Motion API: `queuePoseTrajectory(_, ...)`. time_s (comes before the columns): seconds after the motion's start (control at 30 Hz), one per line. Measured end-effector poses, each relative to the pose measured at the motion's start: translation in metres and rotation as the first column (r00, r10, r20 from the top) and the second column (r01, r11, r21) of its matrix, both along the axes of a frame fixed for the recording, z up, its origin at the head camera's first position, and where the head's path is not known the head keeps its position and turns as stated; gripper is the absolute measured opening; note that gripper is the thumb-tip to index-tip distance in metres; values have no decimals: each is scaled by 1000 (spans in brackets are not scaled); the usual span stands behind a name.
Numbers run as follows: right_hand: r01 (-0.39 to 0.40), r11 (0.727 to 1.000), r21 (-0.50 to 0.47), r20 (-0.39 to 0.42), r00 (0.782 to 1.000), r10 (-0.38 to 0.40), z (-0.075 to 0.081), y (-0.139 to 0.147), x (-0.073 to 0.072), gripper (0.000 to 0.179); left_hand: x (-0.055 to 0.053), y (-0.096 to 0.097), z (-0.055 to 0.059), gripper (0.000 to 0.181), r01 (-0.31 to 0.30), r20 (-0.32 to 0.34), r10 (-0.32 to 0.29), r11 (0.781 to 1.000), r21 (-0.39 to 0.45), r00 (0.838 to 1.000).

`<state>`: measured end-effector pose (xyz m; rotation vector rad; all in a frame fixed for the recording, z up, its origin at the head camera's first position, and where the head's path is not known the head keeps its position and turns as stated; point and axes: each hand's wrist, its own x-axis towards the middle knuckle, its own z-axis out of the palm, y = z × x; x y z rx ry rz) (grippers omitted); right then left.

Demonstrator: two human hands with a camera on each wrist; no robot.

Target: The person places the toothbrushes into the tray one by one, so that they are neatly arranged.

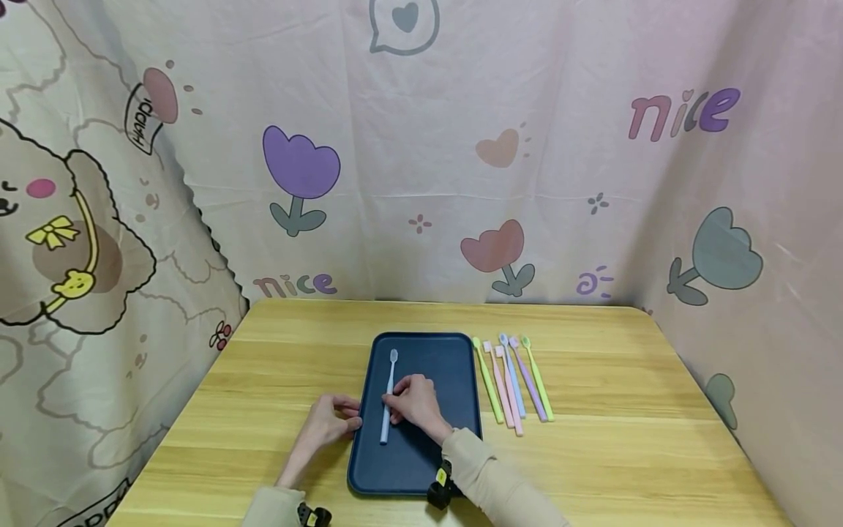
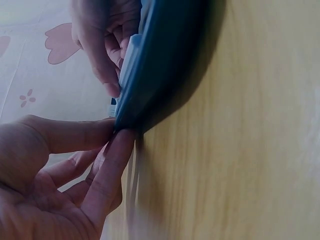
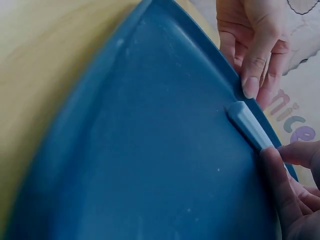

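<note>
Right hand [image 1: 416, 401]: pinching a pale blue toothbrush [image 1: 385, 430] by its handle with the fingers
Toothbrush: within the navy tray [image 1: 408, 472], lengthwise near its left side
Left hand [image 1: 329, 421]: gripping the tray's left rim
Worktop [image 1: 632, 410]: carrying six more toothbrushes [image 1: 530, 385] just right of the tray

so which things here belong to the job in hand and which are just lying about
In the job:
light blue toothbrush, pinched by the right hand
navy tray, rim held by the left hand

Lying about:
six toothbrushes (two green, two pink, one blue, one purple), untouched, though possibly part of the job too
</note>
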<state>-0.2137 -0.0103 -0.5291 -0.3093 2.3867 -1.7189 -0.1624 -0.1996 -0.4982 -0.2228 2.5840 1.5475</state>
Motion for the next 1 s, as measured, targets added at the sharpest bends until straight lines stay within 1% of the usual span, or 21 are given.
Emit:
queuePoseTrajectory(0.2, -34, 999, -7, -30, 999, 34, -1, 5, 3, 24, -1, 1, 0, 23, -11, -6, 11, 1000, -11, 1000)
queuePoseTrajectory(0.37, -50, 999, -11, -13, 999, 50, -1, 4, 7, 29, -1, 0, -1, 23, -17, -6, 17, 1000, -26, 1000)
queuePoseTrajectory(0.57, -46, 999, -9, -16, 999, 45, 0, -1, 7, 29, -1, 0, -2, 23, -10, -15, 9, 1000, -25, 1000)
queuePoseTrajectory(1.0, -49, 999, 1, -29, 998, 49, 1, -7, 6, 28, 0, -1, -2, 20, -1, -2, 1, 1000, -30, 1000)
